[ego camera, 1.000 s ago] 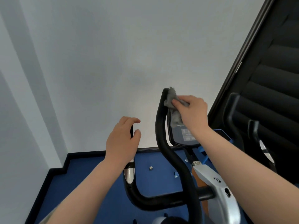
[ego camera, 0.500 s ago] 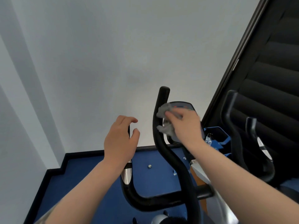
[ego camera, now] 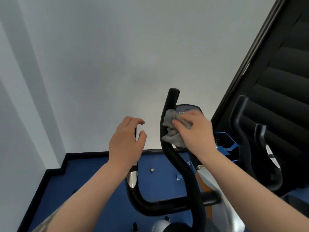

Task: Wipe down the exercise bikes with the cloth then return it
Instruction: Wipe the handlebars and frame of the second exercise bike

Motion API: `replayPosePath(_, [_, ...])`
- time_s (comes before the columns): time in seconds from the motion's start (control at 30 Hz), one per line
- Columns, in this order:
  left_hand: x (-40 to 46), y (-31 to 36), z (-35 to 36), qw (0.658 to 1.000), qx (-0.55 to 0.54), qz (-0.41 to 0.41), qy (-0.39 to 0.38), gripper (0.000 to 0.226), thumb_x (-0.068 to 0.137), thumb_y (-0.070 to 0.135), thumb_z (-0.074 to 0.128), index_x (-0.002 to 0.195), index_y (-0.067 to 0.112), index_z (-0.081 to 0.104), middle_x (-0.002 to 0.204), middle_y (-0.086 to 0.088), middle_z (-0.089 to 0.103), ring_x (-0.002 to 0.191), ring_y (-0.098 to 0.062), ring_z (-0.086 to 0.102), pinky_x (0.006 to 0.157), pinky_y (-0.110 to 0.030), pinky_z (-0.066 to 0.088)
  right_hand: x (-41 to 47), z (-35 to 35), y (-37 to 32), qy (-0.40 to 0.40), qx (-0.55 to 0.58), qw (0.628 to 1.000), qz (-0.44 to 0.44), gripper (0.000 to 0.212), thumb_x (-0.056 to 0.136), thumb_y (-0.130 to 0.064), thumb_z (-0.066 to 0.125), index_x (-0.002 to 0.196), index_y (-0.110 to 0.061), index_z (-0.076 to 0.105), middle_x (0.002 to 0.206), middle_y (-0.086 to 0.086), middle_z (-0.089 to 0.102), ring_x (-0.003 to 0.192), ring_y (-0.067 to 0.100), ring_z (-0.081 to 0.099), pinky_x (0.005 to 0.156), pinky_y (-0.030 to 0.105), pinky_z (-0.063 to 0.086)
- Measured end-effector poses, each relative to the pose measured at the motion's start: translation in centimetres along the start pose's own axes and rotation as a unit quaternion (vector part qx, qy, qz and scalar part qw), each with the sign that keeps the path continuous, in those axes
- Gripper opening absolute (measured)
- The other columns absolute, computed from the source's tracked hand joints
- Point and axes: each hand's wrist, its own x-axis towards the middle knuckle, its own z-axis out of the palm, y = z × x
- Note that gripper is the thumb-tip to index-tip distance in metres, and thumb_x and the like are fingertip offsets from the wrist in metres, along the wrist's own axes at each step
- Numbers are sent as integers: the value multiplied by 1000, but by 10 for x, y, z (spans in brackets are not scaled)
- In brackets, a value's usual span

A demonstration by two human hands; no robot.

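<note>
Against the upper stretch of the right handlebar (ego camera: 168, 148), the right hand (ego camera: 194, 133) is closed around a bunched grey cloth (ego camera: 170, 129), pressing it to the bar's inner side with the console (ego camera: 188, 108) just behind the fingers. That bar's long axis runs from its tip above the cloth down toward the viewer, so the next stroke probably follows it downward. Left hand (ego camera: 126, 141) is half open, curled loosely around the left handlebar (ego camera: 133, 193), holding nothing else.
</note>
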Motion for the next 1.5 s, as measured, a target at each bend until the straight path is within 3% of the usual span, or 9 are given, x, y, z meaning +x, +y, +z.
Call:
replayPosePath(0.13, [0, -1, -6, 1000, 8, 8, -20, 26, 89, 21, 52, 113, 27, 59, 109, 16, 51, 81, -10, 53, 63, -26, 45, 36, -3, -28, 112, -195, 952, -208, 11, 86, -16, 65, 95, -15, 71, 101, 7, 59, 81, 21, 58, 49, 31, 46])
replayPosePath(0.4, [1, 2, -11, 999, 7, -4, -42, 28, 89, 24, 51, 116, 28, 58, 115, 15, 52, 91, -12, 54, 72, -30, 47, 33, 25, -22, -20, -297, 924, -241, 16, 81, 1, 61, 81, -12, 70, 94, 9, 54, 79, 24, 55, 45, 26, 31])
replayPosePath(0.53, [1, 1, -13, 998, 5, -5, -55, 29, 89, 25, 51, 117, 28, 57, 118, 14, 52, 95, -13, 54, 74, -31, 46, 11, 28, -9, -140, -212, 948, -190, 18, 91, -17, 56, 94, -18, 73, 100, 2, 49, 83, 13, 46, 63, 31, 43])
replayPosePath(0.67, [1, 4, -14, 998, -1, -15, -65, 30, 89, 25, 53, 119, 26, 57, 121, 12, 51, 101, -15, 54, 79, -34, 48, 3, 14, -5, -219, -140, 953, -154, 23, 91, -28, 61, 107, -17, 73, 101, -2, 50, 90, 18, 56, 85, 38, 47])
replayPosePath(0.83, [-1, 22, -7, 995, -40, -86, -38, 33, 89, 24, 54, 121, 21, 58, 132, 8, 50, 124, -18, 40, 90, -26, 33, -25, -5, 11, -244, -69, 957, -143, 23, 89, -25, 64, 107, -15, 73, 95, -7, 46, 90, 16, 55, 87, 37, 46])
replayPosePath(1.0, [-46, 46, -4, 998, -31, -49, -29, 38, 88, 17, 58, 126, 20, 56, 153, 3, 33, 144, -20, 13, 115, -35, 16, -46, -27, 27, -288, -34, 949, -121, 19, 86, -20, 68, 104, -18, 75, 96, -5, 50, 91, 12, 53, 89, 32, 45])
replayPosePath(1.2, [-94, 64, -4, 984, -117, -41, -126, 25, 90, 20, 53, 108, 33, 65, 119, 23, 56, 115, 8, 42, 95, -18, 36, -101, -43, 52, -208, 32, 978, -16, 18, 83, -19, 71, 100, -15, 76, 90, -4, 50, 85, 10, 54, 81, 23, 45])
replayPosePath(1.33, [-111, 75, 4, 968, -144, -121, -168, 19, 90, 28, 52, 98, 39, 65, 103, 21, 62, 98, 6, 53, 83, -17, 40, -147, -42, 56, -124, 51, 991, 12, 17, 82, -16, 72, 99, -18, 76, 86, -5, 50, 83, 5, 52, 74, 14, 42])
replayPosePath(1.5, [-134, 81, 10, 974, -54, -79, -203, 21, 92, 34, 49, 109, 38, 61, 100, 29, 56, 104, 6, 50, 81, -14, 36, -193, -51, 63, -129, 105, 986, 29, 21, 81, -16, 73, 98, -27, 76, 86, -7, 51, 87, 9, 54, 72, 14, 45])
